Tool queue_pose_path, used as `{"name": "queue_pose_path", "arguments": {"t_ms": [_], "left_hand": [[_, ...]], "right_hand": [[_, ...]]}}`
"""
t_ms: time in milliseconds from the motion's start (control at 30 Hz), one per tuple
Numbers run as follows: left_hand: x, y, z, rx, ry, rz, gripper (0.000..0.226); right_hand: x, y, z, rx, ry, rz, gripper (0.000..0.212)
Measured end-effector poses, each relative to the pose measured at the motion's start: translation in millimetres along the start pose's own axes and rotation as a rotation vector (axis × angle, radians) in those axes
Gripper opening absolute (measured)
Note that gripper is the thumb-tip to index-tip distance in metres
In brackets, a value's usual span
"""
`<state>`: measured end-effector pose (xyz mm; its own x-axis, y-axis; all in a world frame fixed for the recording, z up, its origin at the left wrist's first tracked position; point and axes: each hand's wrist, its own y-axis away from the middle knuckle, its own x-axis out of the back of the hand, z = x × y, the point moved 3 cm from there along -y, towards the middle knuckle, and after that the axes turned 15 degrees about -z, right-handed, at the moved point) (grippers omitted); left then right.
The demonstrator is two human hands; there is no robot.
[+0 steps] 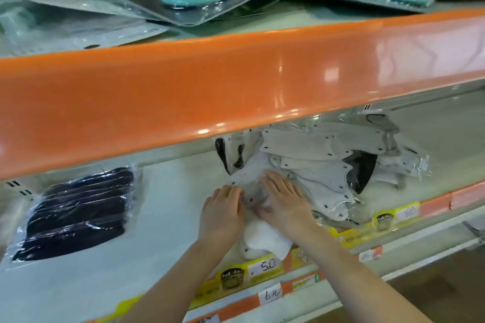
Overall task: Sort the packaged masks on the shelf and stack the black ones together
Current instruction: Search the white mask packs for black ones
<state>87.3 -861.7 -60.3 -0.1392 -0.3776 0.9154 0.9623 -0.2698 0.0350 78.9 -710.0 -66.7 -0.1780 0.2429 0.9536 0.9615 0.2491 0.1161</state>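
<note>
Both hands, left hand [221,211] and right hand [284,198], press flat, fingers straight and together, on a heap of white cellophane-wrapped masks [301,165], seemingly digging for black ones. A stack of black packaged masks [78,211] lies well apart, left.

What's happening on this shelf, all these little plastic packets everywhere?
A person is sorting packaged face masks on a pale store shelf. Both hands work in a jumbled pile of white masks in clear plastic wrappers: the left hand and right hand rest on packets at the pile's near edge. A black wrapped mask is still buried in that pile. Off to the left lies a neat stack of black masks in clear wrap, apart from the hands.
</note>
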Motion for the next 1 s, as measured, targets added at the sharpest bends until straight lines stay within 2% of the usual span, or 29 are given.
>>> {"name": "queue_pose_path", "arguments": {"t_ms": [100,367,500,600,700,800,1000], "left_hand": [[-13,-3,11,0.029,0.009,-0.003,0.025],[-26,4,11,-0.021,-0.066,0.103,0.025],[-26,6,11,-0.065,-0.024,0.130,0.030],[-24,6,13,-0.106,-0.012,0.153,0.031],[-25,6,14,-0.102,-0.040,0.117,0.031],[-24,5,11,-0.070,-0.025,0.112,0.029],[3,12,14,-0.055,0.023,0.263,0.017]], "right_hand": [[-1,-4,8,0.049,-0.002,-0.148,0.077],[9,-8,1,0.073,0.152,-0.067,0.063],[11,-9,-7,0.078,0.207,-0.062,0.040],[2,-5,-8,0.093,0.155,0.051,0.014],[0,-2,-3,0.070,0.005,0.125,0.027],[-5,-2,3,0.117,-0.144,0.196,0.025],[0,-1,18,0.087,-0.149,0.233,0.029]]}}
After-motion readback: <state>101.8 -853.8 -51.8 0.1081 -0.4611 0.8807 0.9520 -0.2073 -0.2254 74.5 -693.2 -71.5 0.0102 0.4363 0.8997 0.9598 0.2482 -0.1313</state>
